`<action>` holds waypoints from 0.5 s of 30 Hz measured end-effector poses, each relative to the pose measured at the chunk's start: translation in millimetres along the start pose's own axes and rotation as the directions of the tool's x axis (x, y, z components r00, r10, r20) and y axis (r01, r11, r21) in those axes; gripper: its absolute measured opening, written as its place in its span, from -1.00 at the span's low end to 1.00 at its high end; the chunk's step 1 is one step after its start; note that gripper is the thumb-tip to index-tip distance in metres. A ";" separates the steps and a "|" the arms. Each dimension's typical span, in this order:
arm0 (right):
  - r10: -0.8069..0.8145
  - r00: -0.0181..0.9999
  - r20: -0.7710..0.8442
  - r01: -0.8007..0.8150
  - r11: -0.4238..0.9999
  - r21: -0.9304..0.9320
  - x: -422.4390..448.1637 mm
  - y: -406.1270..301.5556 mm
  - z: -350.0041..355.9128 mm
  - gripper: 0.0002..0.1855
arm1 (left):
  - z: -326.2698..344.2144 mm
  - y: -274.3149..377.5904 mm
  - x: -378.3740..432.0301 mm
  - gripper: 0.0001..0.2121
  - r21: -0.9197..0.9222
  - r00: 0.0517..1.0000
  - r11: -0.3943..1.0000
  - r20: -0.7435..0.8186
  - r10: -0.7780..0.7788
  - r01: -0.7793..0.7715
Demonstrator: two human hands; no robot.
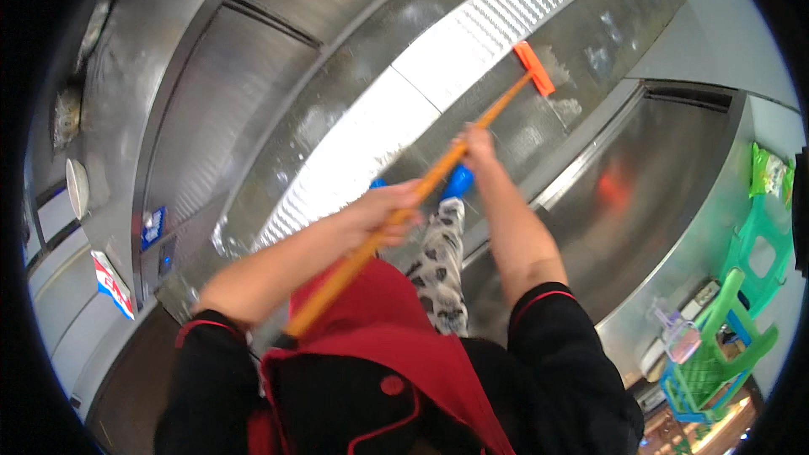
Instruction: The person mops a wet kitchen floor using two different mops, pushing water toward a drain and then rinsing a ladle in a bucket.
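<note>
My left hand (395,212) grips the upper part of an orange-brown pole (436,175), whose dark end lies close to my red apron (366,303). Farther down, my right hand (475,146) is closed around the same pole. The pole slants away to an orange floor squeegee or scraper head (535,69), which rests on the wet dark tiled floor beside a metal drain grate (392,107). A blue shoe (458,182) shows below my right hand.
Stainless steel cabinets (215,107) line the left, and a steel cabinet door (657,170) stands on the right. A green plastic basket (714,360) and a green wipes packet (771,170) are at the right. A round white bowl (77,189) sits far left.
</note>
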State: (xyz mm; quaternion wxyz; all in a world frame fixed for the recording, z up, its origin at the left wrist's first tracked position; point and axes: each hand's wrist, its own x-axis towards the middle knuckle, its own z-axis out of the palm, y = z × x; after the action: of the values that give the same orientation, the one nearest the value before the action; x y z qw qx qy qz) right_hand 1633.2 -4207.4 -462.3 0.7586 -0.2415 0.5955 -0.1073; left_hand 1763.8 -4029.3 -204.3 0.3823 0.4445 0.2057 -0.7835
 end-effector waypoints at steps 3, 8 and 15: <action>-0.074 0.995 -0.068 0.057 0.973 -0.224 -61.1 103.5 21.4 -0.74 | -35.0 -37.7 -65.0 -0.54 -0.053 0.984 0.987 -0.092 -0.155 0.151; 0.142 0.990 0.014 -0.142 0.988 0.066 -173.5 93.3 36.4 -0.71 | 13.0 -59.3 -127.1 -0.51 -0.048 0.978 0.986 -0.127 -0.164 0.159; 0.051 0.993 -0.106 -0.051 0.999 0.006 6.7 -92.8 -99.9 -0.62 | 121.1 13.1 63.7 -0.54 0.105 0.996 0.991 -0.020 -0.084 0.086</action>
State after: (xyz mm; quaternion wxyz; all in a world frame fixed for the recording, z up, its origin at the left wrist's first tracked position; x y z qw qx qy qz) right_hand 1551.2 -4314.1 -439.5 0.7289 -0.2190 0.6407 -0.1014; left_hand 1688.8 -4144.1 -195.5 0.3230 0.4613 0.1856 -0.8053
